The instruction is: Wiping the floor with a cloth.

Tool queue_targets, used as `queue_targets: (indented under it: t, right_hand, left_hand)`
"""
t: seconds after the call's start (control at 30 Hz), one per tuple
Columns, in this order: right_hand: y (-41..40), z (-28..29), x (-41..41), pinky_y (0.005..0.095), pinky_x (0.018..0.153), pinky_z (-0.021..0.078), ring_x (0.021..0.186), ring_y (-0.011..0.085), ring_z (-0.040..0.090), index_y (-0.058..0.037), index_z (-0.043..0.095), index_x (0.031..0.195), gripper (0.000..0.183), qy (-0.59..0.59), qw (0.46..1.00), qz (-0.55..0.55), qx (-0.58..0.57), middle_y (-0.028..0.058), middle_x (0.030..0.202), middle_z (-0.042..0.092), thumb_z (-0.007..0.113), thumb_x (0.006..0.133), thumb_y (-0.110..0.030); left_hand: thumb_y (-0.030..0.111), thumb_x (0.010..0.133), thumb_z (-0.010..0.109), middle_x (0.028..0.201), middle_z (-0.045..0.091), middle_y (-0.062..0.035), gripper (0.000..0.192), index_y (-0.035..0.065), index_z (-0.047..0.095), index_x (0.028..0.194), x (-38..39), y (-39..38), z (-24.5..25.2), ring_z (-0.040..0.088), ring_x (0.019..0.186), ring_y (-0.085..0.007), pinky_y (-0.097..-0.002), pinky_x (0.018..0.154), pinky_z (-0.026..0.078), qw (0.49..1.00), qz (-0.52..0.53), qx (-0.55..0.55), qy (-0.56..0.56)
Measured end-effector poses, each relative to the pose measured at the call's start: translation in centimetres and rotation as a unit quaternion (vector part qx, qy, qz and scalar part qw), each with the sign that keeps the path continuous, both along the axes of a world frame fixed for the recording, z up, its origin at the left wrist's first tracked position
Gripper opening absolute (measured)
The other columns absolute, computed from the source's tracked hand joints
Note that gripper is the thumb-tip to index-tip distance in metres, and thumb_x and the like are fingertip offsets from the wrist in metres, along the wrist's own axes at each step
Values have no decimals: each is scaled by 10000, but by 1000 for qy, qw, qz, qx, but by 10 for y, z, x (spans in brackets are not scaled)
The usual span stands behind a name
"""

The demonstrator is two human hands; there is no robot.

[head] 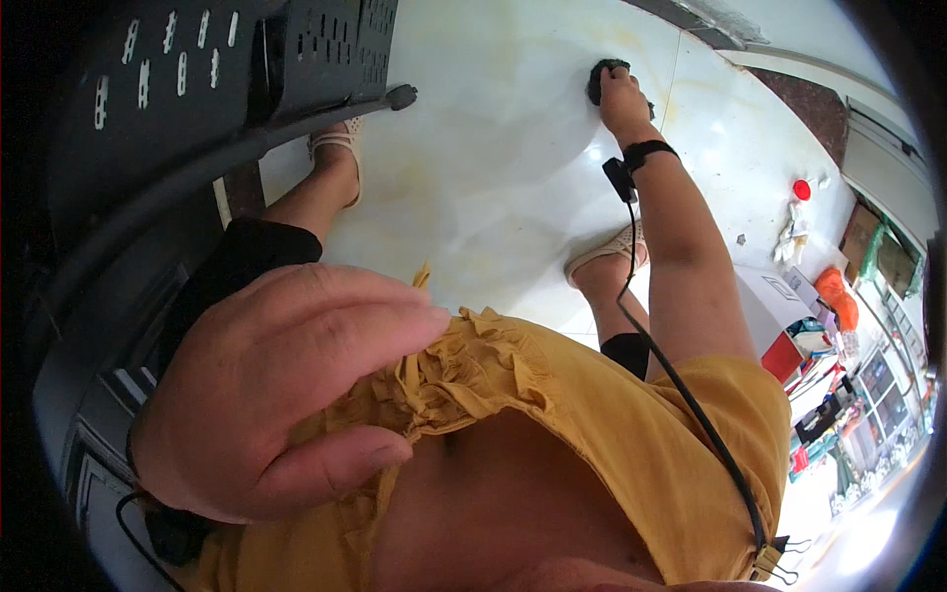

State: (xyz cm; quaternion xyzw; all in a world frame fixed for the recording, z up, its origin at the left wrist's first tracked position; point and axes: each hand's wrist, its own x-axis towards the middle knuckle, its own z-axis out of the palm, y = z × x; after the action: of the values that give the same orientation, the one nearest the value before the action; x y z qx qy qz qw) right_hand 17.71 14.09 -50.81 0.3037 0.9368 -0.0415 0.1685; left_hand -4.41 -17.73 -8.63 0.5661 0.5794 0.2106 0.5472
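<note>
My right hand [625,103], arm stretched out, grips a dark, bunched cloth or scouring pad [596,83] against the pale, glossy tiled floor [481,148]. Faint yellowish stains mark the tiles. A black strap with a small device circles my right wrist, and a cable runs from it along the arm. Close to the camera, my left hand [288,385] is raised in front of the yellow garment [592,370], fingers curved together, thumb apart, nothing visible between them. Whether it touches the garment, I cannot tell.
Black slotted metal furniture [170,66] with a dark bar [318,115] stands at the left, beside one sandaled foot. On the right lie a red round item [801,190], a whitish cloth [792,237] and an open box [769,303] near piled goods. A wall edge [710,37] borders the floor.
</note>
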Motion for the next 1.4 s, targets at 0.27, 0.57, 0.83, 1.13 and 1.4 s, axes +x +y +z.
queue_targets:
  t: [0.27, 0.57, 0.83, 1.13, 1.4]
  right_hand:
    - [-7, -10, -23, 462, 875, 524, 1096, 397, 553, -51, 517, 1222, 325, 7, 997, -67, -40, 215, 1224, 520, 450, 910, -112]
    - [-154, 17, -10, 417, 990, 428, 1148, 367, 532, -35, 586, 1209, 300, 225, 914, -6, -338, 163, 1253, 566, 532, 930, -133]
    - [-20, -48, -97, 424, 1011, 381, 1223, 258, 470, -123, 536, 1280, 476, 213, 971, 106, 6, 86, 1312, 536, 560, 809, -61]
    - [117, 18, 166, 483, 801, 519, 941, 392, 634, -133, 629, 1127, 280, 60, 922, -352, 149, 223, 1020, 645, 597, 852, -179]
    - [-145, 32, 1, 415, 841, 468, 959, 313, 598, -77, 624, 1104, 221, 150, 902, -59, -401, 119, 999, 650, 499, 947, -169]
  left_hand:
    - [382, 881, 634, 1186, 592, -214, 548, -32, 544, 1229, 6, -4, 3, 571, 1096, -368, -429, 957, 444, 1000, -3, -7, 29]
    - [408, 884, 635, 1180, 595, -215, 539, -19, 556, 1203, 0, 4, -1, 597, 1048, -366, -427, 912, 473, 999, 1, -3, -32]
    - [365, 897, 628, 1196, 581, -211, 522, -17, 530, 1240, 4, 19, -9, 579, 1082, -344, -413, 930, 458, 999, -9, -28, -18]
    - [354, 890, 637, 1209, 577, -208, 526, -25, 535, 1240, 1, 15, -3, 569, 1095, -353, -411, 945, 447, 999, -7, -44, -5]
    - [267, 861, 668, 1223, 565, -205, 497, -14, 530, 1247, 7, 19, 9, 558, 1108, -358, -405, 958, 441, 998, 11, -61, 31]
